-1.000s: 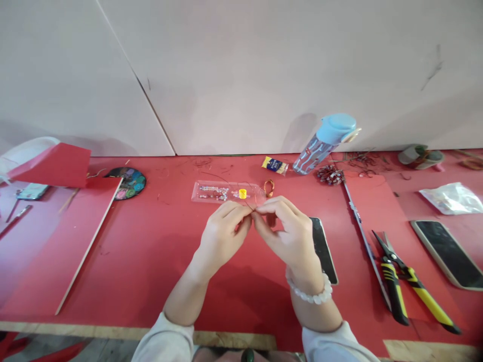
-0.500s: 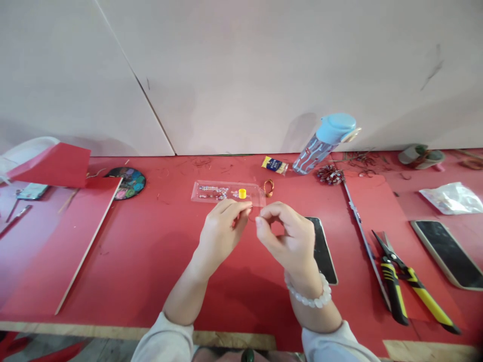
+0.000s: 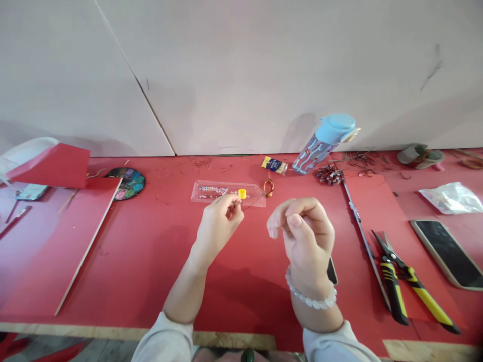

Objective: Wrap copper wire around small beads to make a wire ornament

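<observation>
My left hand (image 3: 221,221) is closed in a pinch just in front of the clear plastic tray (image 3: 194,197). From its fingertips a thin reddish strand (image 3: 249,205) sticks out to the right; whether it is wire or thread I cannot tell. Small beads (image 3: 213,190) lie in the tray, some in a row, beside a yellow cap-like piece (image 3: 242,194). My right hand (image 3: 305,231), wearing a white bead bracelet, is raised apart from the left with fingers curled and thumb against the index finger. Anything inside that grip is hidden.
A ring-shaped coil (image 3: 268,188) lies by the tray's right end. Behind stand a small packet (image 3: 274,165) and a blue-lidded bottle (image 3: 324,143). Yellow-black pliers (image 3: 400,266) and a phone (image 3: 447,254) lie right. At left are a paint palette (image 3: 130,183) and a board (image 3: 88,246).
My hands have moved apart: the right has drawn back to the right and turned, covering more of the phone beneath it. My left hand has shifted slightly left, still pinching.
</observation>
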Motion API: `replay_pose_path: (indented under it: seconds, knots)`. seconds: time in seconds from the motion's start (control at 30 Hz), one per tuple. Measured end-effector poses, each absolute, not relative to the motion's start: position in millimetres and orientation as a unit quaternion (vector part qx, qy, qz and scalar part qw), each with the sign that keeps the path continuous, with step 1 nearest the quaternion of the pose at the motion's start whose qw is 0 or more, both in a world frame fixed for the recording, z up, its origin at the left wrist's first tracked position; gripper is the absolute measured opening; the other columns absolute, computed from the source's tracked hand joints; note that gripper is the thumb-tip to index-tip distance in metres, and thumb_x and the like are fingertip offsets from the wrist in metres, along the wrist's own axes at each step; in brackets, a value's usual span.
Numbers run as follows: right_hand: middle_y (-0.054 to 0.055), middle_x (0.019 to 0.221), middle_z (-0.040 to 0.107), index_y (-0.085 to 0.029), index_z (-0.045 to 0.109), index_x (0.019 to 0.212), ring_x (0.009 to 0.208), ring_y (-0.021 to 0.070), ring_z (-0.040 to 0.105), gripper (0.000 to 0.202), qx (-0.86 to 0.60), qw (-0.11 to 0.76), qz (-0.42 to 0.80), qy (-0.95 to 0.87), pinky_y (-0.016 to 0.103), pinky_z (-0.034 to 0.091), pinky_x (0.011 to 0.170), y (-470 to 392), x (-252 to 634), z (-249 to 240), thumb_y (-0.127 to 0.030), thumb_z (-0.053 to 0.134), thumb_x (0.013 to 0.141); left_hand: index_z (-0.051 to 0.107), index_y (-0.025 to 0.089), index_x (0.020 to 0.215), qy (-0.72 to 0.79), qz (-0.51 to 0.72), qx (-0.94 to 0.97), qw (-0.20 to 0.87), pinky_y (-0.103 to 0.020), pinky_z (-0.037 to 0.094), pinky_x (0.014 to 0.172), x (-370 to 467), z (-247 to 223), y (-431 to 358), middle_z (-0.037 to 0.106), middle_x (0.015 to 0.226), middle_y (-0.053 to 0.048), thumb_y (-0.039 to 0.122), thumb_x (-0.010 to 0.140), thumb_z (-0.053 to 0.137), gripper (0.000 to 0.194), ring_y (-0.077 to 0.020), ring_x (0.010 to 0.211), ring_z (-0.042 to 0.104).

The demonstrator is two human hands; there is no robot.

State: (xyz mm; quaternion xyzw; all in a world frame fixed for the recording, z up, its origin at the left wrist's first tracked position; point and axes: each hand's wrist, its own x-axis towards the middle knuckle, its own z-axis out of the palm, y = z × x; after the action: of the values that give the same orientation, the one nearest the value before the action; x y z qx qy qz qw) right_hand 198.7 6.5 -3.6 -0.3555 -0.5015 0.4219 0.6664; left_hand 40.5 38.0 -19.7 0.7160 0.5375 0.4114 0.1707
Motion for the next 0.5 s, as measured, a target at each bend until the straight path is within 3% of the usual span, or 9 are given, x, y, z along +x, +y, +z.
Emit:
replay_pose_path:
  seconds: [0.1,0.2,0.3,0.4,0.5]
  knots:
    - [-0.003,0.068,0.059,-0.024,0.053,0.082,0.055,0.0112,0.054,0.017,-0.406,0.626,0.390,-0.539,0.026,0.047,0.054,8,201,-3,-0.032,0.058,0.096,0.064,0.021,0.081,0.540,0.407,0.712,0.186,-0.019,0.047,0.054,39,-19,39,0.059,0.064,0.004,0.009,0.080,0.057,0.014,-0.0094,0.054,0.053]
    - [-0.005,0.058,0.050,-0.023,0.047,0.068,0.050,0.0097,0.046,0.027,-0.485,0.500,0.356,-0.623,0.023,0.041,0.050,14,207,-2,-0.028,0.063,0.089,0.064,0.021,0.083,0.534,0.414,0.712,0.192,-0.019,0.047,0.056,38,-17,39,0.060,0.066,0.004,0.010,0.081,0.057,0.013,-0.0091,0.055,0.053]
    - [-0.006,0.052,0.047,-0.023,0.046,0.063,0.045,0.0093,0.040,0.031,-0.523,0.392,0.328,-0.682,0.023,0.033,0.046,23,208,-4,-0.033,0.065,0.086,0.064,0.021,0.086,0.517,0.430,0.716,0.189,-0.020,0.050,0.059,37,-15,37,0.065,0.069,0.003,0.009,0.082,0.056,0.015,-0.0096,0.057,0.056]
    - [-0.004,0.052,0.050,-0.023,0.047,0.066,0.045,0.0100,0.040,0.030,-0.517,0.378,0.316,-0.700,0.023,0.031,0.046,29,204,-8,-0.036,0.058,0.091,0.066,0.021,0.090,0.500,0.433,0.725,0.190,-0.020,0.052,0.060,39,-14,34,0.069,0.074,0.001,0.010,0.084,0.056,0.015,-0.0105,0.060,0.060]
    - [-0.005,0.050,0.044,-0.023,0.042,0.063,0.045,0.0097,0.037,0.033,-0.490,0.406,0.327,-0.698,0.023,0.030,0.045,29,198,-12,-0.030,0.049,0.095,0.067,0.021,0.091,0.485,0.425,0.743,0.180,-0.021,0.052,0.060,40,-15,30,0.069,0.074,0.001,0.011,0.086,0.058,0.014,-0.0106,0.060,0.060]
